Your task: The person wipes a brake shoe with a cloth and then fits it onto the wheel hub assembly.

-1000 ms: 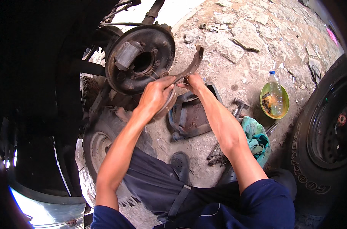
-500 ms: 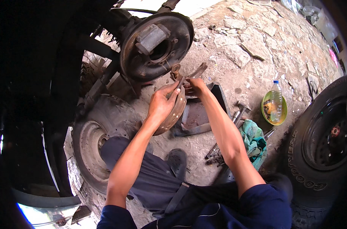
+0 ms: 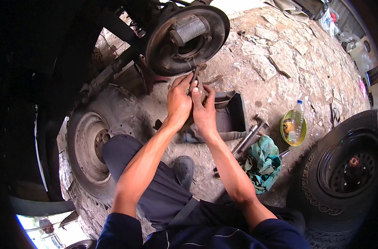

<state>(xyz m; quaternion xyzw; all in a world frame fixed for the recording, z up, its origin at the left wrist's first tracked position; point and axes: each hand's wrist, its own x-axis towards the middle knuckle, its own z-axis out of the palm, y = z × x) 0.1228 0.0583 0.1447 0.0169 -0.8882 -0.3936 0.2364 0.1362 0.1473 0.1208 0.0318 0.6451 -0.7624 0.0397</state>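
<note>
My left hand point(image 3: 179, 104) and my right hand point(image 3: 204, 112) are close together just below a round brake backing plate point(image 3: 160, 56). Both are closed on a worn, rusty brake shoe point(image 3: 202, 92), mostly hidden behind the fingers. A narrow metal end of it sticks up past my left fingertips, near the plate's lower rim. A small round rusty piece shows at that top end; whether it is joined on is unclear. A second curved rusty piece point(image 3: 214, 80) shows just beyond my right fingers; whether it is joined to the shoe is hidden.
Behind my right hand lies a dark open tray point(image 3: 244, 111). A hammer point(image 3: 261, 121), other tools and a green cloth point(image 3: 263, 159) lie right of my forearm. Farther right are a green bowl point(image 3: 285, 137) with a plastic bottle point(image 3: 297, 118) and a large tyre point(image 3: 322, 186). A wheel point(image 3: 87, 145) lies left.
My right hand has come down and back from the far curved piece to grip the shoe beside my left hand. The shoe is turned, its lining now largely hidden. The view has shifted.
</note>
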